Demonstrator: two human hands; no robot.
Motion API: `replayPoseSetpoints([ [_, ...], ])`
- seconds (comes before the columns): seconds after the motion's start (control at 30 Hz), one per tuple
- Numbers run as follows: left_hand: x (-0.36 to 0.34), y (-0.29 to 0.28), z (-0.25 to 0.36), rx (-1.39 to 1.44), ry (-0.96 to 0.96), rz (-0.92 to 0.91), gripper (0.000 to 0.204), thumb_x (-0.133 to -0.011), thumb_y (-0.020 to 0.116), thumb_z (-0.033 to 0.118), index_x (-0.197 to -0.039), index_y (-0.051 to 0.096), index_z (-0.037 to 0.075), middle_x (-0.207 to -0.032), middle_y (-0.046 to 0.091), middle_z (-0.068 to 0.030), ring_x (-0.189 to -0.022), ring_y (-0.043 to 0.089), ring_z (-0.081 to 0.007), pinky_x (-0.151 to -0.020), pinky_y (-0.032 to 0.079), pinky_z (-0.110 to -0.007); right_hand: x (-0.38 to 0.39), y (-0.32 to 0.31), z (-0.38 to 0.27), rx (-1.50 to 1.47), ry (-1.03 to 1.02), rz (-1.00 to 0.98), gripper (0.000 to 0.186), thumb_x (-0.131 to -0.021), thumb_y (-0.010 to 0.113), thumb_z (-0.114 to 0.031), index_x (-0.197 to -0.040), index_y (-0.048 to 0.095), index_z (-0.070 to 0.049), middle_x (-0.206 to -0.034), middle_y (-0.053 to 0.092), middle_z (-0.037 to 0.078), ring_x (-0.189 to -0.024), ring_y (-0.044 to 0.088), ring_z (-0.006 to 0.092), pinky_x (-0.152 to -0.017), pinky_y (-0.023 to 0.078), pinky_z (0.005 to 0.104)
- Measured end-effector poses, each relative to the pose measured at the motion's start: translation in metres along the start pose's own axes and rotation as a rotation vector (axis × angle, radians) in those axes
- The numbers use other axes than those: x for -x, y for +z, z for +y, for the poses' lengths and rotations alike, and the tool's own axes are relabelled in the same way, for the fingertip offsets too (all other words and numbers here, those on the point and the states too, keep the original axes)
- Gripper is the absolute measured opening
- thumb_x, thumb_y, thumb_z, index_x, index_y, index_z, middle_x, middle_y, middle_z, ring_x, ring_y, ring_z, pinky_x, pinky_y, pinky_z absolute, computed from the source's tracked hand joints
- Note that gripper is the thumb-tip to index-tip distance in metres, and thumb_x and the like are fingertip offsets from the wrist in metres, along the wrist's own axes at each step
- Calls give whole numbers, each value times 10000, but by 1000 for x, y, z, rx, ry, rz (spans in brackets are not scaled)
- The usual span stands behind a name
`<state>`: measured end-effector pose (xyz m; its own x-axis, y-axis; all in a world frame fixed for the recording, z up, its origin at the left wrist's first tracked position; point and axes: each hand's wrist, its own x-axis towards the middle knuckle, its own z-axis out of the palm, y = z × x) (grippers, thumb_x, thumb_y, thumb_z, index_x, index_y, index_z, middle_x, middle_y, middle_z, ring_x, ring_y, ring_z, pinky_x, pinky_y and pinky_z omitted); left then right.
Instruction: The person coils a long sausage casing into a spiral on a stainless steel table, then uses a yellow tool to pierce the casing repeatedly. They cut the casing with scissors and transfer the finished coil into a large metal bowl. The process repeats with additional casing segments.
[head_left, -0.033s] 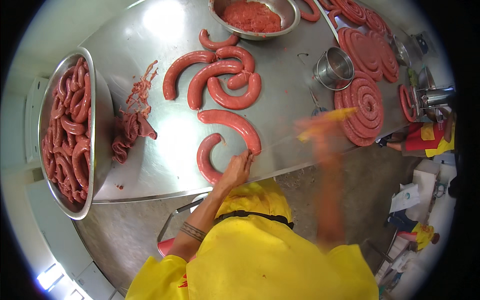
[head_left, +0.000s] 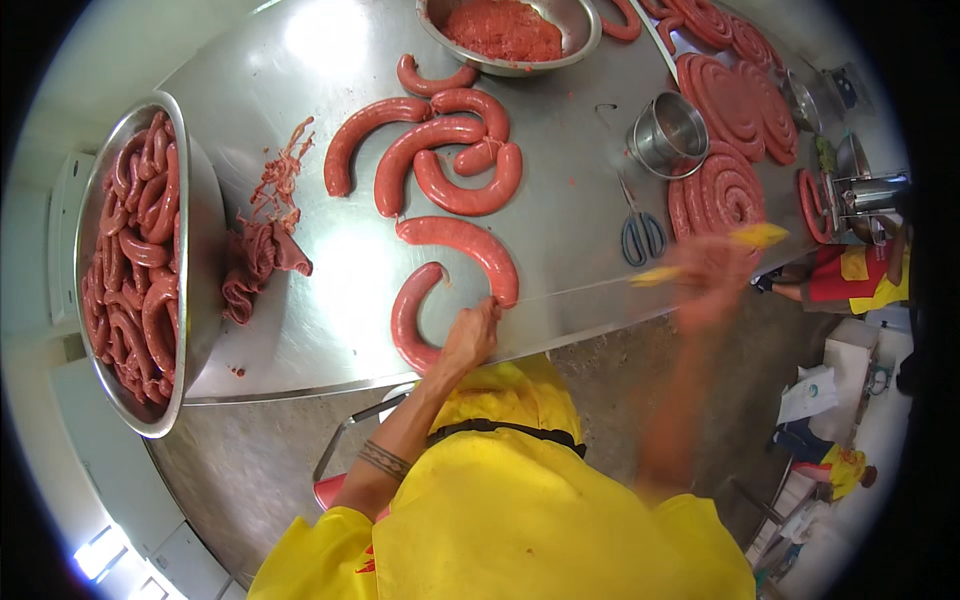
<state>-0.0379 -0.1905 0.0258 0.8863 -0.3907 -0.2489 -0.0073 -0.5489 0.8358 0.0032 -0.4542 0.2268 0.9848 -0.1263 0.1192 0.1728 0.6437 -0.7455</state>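
Red sausage [head_left: 470,238] curves on the steel surface [head_left: 580,240], its lower end pinched in the left hand [head_left: 474,336]. String [head_left: 570,294] runs from there toward the blurred right hand [head_left: 712,275], which grips a yellow piece [head_left: 760,236]. Scissors [head_left: 654,235] lie nearby.

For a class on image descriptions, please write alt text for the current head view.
A person's left hand grips the end of a red sausage at a steel table; the blurred right hand holds a yellow object, thin string running between the hands. More sausages and scissors lie nearby, with a metal bowl of sausages at left.
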Motion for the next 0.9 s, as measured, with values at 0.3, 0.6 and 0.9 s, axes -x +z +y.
replayPoseSetpoints([
  [0.3, 7, -25, 0, 337, -126, 230, 149, -968, 569, 91, -1008, 625, -41, -1178, 621, -250, -1014, 646, -392, -865, 503, -375, 91, -84, 129, 973, 662, -61, 229, -982, 535, -70, -1211, 538, -54, -824, 574, 51, -770, 610, 204, -704, 516, 385],
  [0.6, 15, -52, 16, 905, -120, -64, 237, -1077, 467, 225, -971, 560, 35, -845, 585, -88, -791, 591, -102, -705, 453, -281, -11, 13, 110, 1030, 152, -594, 212, -970, 598, -165, -1115, 571, -13, -1049, 676, 100, -926, 686, 279, -827, 544, 395],
  [0.9, 6, -44, 56, 189, 55, -215, 202, -1048, 481, 182, -1022, 536, -11, -809, 631, -209, -734, 609, -394, -676, 472, -458, 15, -107, 52, -106, 820, 549, 146, -1036, 501, -261, -1010, 607, -164, -767, 593, -41, -649, 567, 38, -586, 499, 228],
])
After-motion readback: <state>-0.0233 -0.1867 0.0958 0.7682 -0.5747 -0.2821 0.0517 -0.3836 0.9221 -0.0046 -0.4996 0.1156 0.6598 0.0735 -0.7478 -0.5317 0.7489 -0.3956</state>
